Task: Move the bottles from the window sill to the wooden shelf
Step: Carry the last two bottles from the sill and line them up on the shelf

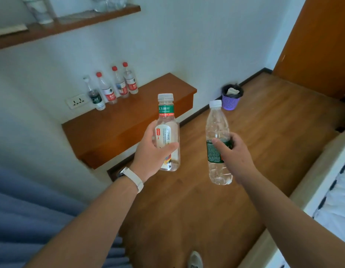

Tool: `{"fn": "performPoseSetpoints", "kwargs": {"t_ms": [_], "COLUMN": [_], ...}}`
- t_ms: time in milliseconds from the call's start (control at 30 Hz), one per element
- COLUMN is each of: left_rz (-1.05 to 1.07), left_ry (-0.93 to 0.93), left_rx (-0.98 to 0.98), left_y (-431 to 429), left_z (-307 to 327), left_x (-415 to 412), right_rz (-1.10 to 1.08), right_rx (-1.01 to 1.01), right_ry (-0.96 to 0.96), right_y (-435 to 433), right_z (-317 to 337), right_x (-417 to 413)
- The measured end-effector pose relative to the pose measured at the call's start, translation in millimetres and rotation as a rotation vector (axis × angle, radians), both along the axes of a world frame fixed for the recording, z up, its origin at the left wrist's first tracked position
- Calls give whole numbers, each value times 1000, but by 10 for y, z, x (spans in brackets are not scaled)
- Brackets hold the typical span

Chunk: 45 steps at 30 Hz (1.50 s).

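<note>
My left hand [151, 151] grips a clear, wide-capped bottle with a green and white label [166, 120], held upright in front of the wooden shelf [129, 120]. My right hand [232, 153] holds a slimmer clear bottle with a white cap and dark green label [217, 124], also upright, over the floor to the right of the shelf. Several bottles stand in a row at the shelf's back by the wall: one with a dark label [94, 93] and three red-capped ones [117, 84]. The window sill is out of view.
A higher wooden shelf [71, 24] at the top left carries a white cup and clear items. A wall socket [77, 101] sits left of the bottle row. A purple waste basket [231, 97] stands on the wooden floor. A blue curtain [32, 209] hangs at left, a bed [332, 200] at right.
</note>
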<state>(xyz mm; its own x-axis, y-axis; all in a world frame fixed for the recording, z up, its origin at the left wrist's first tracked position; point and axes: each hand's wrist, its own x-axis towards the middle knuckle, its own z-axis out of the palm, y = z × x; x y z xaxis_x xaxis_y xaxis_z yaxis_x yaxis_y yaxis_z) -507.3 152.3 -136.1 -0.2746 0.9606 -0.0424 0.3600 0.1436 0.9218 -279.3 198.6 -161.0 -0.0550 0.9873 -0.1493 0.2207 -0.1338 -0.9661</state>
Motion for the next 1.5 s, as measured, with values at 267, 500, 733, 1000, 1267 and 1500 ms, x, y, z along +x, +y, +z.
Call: {"fn": "performPoseSetpoints", "kwargs": {"t_ms": [267, 500, 733, 1000, 1267, 1500], "left_rz": [-4, -4, -5, -26, -95, -6], "left_ry": [23, 82, 35, -73, -103, -130], "left_rx": [17, 27, 26, 7, 88, 106], "left_y": [774, 1349, 2014, 3094, 3950, 4406], "left_z": [69, 62, -153, -252, -143, -53], "left_x": [185, 226, 7, -295, -649, -922], "right_rz": [14, 23, 43, 54, 20, 45], "right_rx": [28, 69, 66, 82, 134, 136], "right_ry": [-20, -92, -177, -258, -197, -113], "right_y": [721, 1212, 1879, 2867, 3678, 4354], "right_z": [134, 170, 15, 96, 233, 264], "right_x": [177, 253, 35, -279, -662, -853]}}
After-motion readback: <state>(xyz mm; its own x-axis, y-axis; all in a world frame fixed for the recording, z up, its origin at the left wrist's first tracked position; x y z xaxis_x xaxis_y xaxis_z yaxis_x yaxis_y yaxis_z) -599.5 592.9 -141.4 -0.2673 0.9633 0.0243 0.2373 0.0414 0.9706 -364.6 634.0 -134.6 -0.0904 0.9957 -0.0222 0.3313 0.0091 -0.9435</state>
